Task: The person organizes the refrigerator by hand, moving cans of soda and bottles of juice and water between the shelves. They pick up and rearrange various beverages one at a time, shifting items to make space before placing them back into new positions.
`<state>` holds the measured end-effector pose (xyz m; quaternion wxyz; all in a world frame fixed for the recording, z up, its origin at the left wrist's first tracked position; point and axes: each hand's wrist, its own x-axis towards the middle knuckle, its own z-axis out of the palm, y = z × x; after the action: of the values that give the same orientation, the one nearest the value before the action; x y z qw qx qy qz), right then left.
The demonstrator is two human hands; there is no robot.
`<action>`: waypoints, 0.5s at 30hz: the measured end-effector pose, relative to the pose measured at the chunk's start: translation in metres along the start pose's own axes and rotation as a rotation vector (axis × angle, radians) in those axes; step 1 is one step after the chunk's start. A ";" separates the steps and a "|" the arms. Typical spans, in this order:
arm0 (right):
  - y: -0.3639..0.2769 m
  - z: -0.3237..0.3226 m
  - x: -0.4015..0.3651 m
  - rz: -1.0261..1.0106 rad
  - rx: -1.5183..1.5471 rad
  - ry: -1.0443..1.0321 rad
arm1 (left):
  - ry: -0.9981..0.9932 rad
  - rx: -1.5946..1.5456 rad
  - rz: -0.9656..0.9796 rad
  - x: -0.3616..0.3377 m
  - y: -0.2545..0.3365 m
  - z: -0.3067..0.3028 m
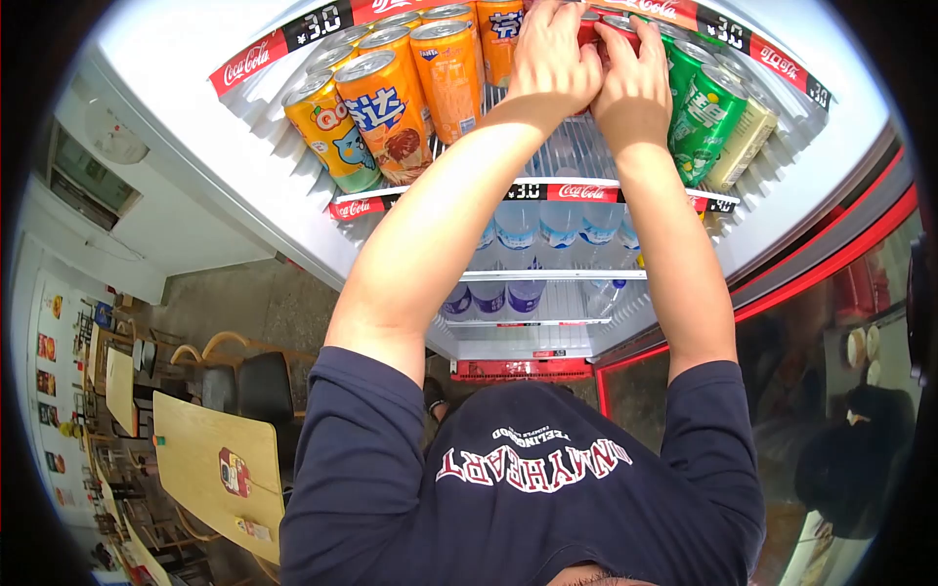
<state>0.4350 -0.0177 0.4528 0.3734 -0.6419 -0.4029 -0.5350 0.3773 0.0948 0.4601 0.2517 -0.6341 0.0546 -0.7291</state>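
Note:
My left hand [555, 61] reaches onto the top shelf of the drinks fridge, its fingers curled at a red can [588, 29]; their tips are partly hidden. Close beside it, my right hand [633, 88] has its fingers bent around the top of another red can [621, 23]. To the left stand several orange Fanta cans [445, 73] and a can with a blue cartoon figure [337, 137]. On the right are green Sprite cans [705, 122] and a pale can [747, 137]. My forearms cover part of the shelf.
A red price strip [581, 192] edges the shelf below, above clear water bottles [515, 230] and purple-labelled bottles [525, 293]. The fridge's glass door [782, 391] is open on the right. A wooden table [200, 444] and chairs [264, 386] stand at left.

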 end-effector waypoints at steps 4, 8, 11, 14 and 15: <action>-0.012 -0.012 0.006 -0.064 0.104 0.003 | -0.562 -0.554 -0.750 0.016 0.017 -0.063; -0.027 -0.010 0.001 -0.123 0.200 -0.311 | -0.440 -0.623 -0.579 0.009 0.013 -0.150; -0.050 0.014 0.005 -0.075 0.293 -0.381 | -0.418 -0.620 -0.595 -0.006 0.012 -0.180; -0.064 0.040 0.028 -0.082 0.254 -0.437 | -0.413 -0.623 -0.522 -0.025 0.009 -0.190; -0.066 0.046 0.036 -0.091 0.233 -0.467 | -0.419 -0.651 -0.550 -0.030 0.009 -0.192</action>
<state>0.3964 0.0544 0.4846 0.3174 -0.6818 -0.5655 -0.3386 0.1988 0.0536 0.3934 -0.1570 -0.8044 0.0582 -0.5700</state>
